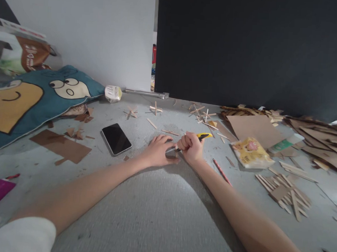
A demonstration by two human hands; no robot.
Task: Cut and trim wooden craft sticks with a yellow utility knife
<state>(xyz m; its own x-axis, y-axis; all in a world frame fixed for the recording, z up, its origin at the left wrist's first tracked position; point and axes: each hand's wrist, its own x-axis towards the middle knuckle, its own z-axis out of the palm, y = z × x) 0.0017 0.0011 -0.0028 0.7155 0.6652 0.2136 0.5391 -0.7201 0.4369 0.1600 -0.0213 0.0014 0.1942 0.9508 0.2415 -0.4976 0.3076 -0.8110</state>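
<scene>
In the head view, my right hand [192, 147] is wrapped in a fist round a yellow and black utility knife [204, 136]. The knife's rear end sticks out above the fist, and its front points down and left. Close beside it, my left hand [159, 150] rests low over the table, thumb and forefinger curved round a small wooden stick piece [176, 151]. The knife's tip meets or nearly meets that piece; the exact contact is too small to tell. A loose craft stick [170, 132] lies just beyond my hands.
A phone [116, 138] and cut cardboard [61, 146] lie left, before a blue cushion [73, 88]. Crossed-stick pieces [156, 108] stand farther back. Rightward are a red pencil [222, 172], yellow packet [251, 153], glue tube [286, 143], stick pile [286, 192] and cardboard strips [321, 141].
</scene>
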